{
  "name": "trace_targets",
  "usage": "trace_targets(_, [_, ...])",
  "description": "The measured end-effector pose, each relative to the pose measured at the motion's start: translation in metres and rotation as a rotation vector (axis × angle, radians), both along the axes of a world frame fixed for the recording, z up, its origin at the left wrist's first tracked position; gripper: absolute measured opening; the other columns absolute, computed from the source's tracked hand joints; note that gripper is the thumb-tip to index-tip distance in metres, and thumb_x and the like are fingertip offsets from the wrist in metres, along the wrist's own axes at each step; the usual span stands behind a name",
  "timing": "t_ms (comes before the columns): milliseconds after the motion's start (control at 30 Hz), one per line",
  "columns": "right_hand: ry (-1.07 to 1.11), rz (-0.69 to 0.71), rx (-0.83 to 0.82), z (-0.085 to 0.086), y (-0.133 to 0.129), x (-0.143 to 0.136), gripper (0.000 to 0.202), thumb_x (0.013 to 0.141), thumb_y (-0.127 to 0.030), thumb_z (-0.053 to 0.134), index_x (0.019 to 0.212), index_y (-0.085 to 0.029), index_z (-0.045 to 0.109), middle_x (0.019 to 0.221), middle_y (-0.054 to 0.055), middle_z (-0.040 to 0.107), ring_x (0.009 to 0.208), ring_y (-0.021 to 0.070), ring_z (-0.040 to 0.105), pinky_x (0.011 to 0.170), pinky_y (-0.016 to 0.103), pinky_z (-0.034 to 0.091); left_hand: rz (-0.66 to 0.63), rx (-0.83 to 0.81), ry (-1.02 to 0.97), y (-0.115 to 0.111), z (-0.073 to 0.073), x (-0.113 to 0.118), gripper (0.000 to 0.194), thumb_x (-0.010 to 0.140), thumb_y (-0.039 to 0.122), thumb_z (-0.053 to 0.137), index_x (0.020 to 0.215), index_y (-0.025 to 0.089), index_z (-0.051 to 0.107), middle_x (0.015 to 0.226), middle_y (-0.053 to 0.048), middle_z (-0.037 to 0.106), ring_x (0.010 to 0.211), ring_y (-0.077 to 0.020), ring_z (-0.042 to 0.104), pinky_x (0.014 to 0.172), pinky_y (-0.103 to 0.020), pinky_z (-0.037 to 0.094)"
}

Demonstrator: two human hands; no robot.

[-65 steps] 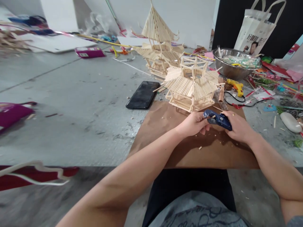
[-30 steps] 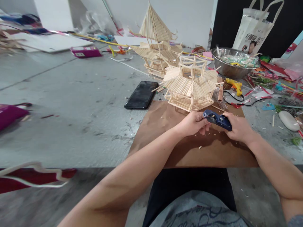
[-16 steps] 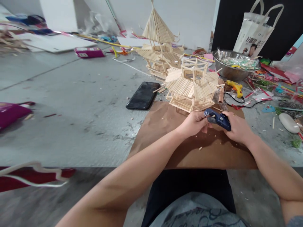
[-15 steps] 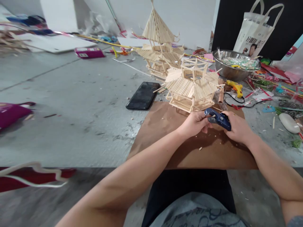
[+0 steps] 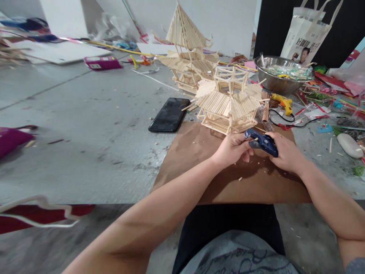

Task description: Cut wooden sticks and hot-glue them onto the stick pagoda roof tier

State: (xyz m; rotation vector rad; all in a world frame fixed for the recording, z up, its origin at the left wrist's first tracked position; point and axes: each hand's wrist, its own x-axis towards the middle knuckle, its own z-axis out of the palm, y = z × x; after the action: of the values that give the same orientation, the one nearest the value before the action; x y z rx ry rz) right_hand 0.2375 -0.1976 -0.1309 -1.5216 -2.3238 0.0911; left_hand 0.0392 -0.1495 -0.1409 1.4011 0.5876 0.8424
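Note:
Dark blue hand cutters [image 5: 266,144] are gripped in my right hand [image 5: 286,152], their jaws pointing left. My left hand [image 5: 232,150] is closed at the jaws, pinching a thin wooden stick [image 5: 256,139] whose pale tip shows at the cutters; the rest is hidden by the fingers. Just beyond both hands stands a tiered model [image 5: 230,101] built of thin wooden sticks, with sloping roof panels. Brown paper [image 5: 176,167] lies beneath the hands, scattered with small stick offcuts [image 5: 240,179].
Behind the model rises a taller stick pagoda [image 5: 188,34] with a pointed roof. A black phone [image 5: 168,115] lies to the left. On the right are a yellow glue gun [image 5: 282,103] with its cord, a metal bowl [image 5: 278,85], and a white stone-like object [image 5: 349,145].
The view has shifted slightly, so the models and phone appear a little further left. Both hands keep their hold, with the cutters at nearly the same place over the paper.

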Motion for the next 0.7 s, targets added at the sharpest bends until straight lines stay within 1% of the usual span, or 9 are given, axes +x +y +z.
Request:
trace_targets(67, [0.01,0.04,0.008,0.0,0.001,0.002,0.055,0.063,-0.014,0.05,0.117,-0.017,0.038,0.113,0.015,0.057,0.102,0.0298,0.056,0.085,0.045,0.045,-0.053,-0.029,-0.015,0.0,0.001,-0.001,0.043,0.065,0.053,0.067,0.063,0.012,0.053,0.05,0.003,0.057,0.033,-0.0062,0.051,0.034,-0.015,0.041])
trace_targets(133, [0.02,0.091,0.012,-0.001,0.002,0.003,0.057,0.063,-0.014,0.05,0.118,-0.018,0.037,0.115,0.015,0.057,0.105,0.0295,0.055,0.087,0.046,0.044,-0.096,-0.035,-0.014,0.0,0.001,-0.001,0.039,0.069,0.049,0.065,0.063,0.012,0.053,0.05,0.002,0.058,0.033,-0.0065,0.052,0.034,-0.015,0.04])
trace_targets(200, [0.022,0.116,0.015,-0.001,0.003,0.004,0.058,0.063,-0.013,0.05,0.119,-0.018,0.036,0.116,0.015,0.056,0.108,0.0297,0.054,0.089,0.047,0.043,-0.084,0.031,0.026,0.001,-0.002,-0.001,0.032,0.075,0.042,0.061,0.064,0.012,0.053,0.05,0.002,0.057,0.033,-0.0066,0.052,0.034,-0.016,0.041])
trace_targets(267, [0.012,0.101,0.022,0.0,0.004,0.003,0.059,0.062,-0.012,0.049,0.119,-0.015,0.036,0.117,0.018,0.055,0.109,0.0309,0.052,0.089,0.048,0.043,0.025,0.215,0.1,0.002,-0.004,-0.001,0.02,0.078,0.03,0.056,0.067,0.012,0.056,0.05,0.002,0.057,0.035,-0.0061,0.052,0.036,-0.015,0.041])
trace_targets(333, [-0.001,0.07,0.034,0.0,0.003,0.002,0.061,0.061,-0.011,0.049,0.12,-0.013,0.035,0.118,0.02,0.053,0.111,0.0321,0.051,0.089,0.05,0.043,0.177,0.487,0.174,0.003,-0.006,-0.001,0.013,0.078,0.019,0.05,0.071,0.012,0.06,0.051,0.002,0.058,0.039,-0.0057,0.053,0.041,-0.014,0.042])
trace_targets(400, [-0.007,0.055,0.041,0.0,0.003,0.001,0.063,0.061,-0.011,0.049,0.121,-0.014,0.033,0.119,0.02,0.053,0.112,0.0322,0.051,0.089,0.05,0.043,0.287,0.746,0.219,0.004,-0.007,-0.002,0.016,0.077,0.013,0.048,0.075,0.013,0.063,0.057,0.001,0.063,0.046,-0.0064,0.057,0.048,-0.015,0.044])
trace_targets(467, [-0.004,0.06,0.038,-0.001,0.003,0.001,0.064,0.061,-0.011,0.05,0.122,-0.016,0.032,0.12,0.019,0.052,0.113,0.0315,0.05,0.09,0.05,0.043,0.343,0.944,0.244,0.005,-0.007,-0.003,0.018,0.078,0.013,0.047,0.077,0.013,0.065,0.064,-0.002,0.067,0.055,-0.008,0.061,0.054,-0.015,0.046])
trace_targets(567, [0.004,0.067,0.027,-0.002,0.004,0.002,0.065,0.06,-0.009,0.049,0.122,-0.017,0.031,0.119,0.018,0.052,0.113,0.031,0.05,0.089,0.05,0.043,0.423,1.144,0.263,0.008,-0.008,-0.002,0.021,0.081,0.013,0.047,0.078,0.011,0.067,0.066,-0.004,0.069,0.058,-0.01,0.063,0.055,-0.016,0.047])
trace_targets(700, [-0.001,0.07,0.022,-0.003,0.006,0.003,0.066,0.059,-0.009,0.049,0.122,-0.017,0.031,0.118,0.018,0.052,0.113,0.0322,0.049,0.089,0.051,0.043,0.539,1.259,0.308,0.011,-0.014,0.001,0.026,0.085,0.015,0.043,0.08,0.012,0.068,0.063,-0.004,0.069,0.057,-0.011,0.064,0.055,-0.018,0.049])
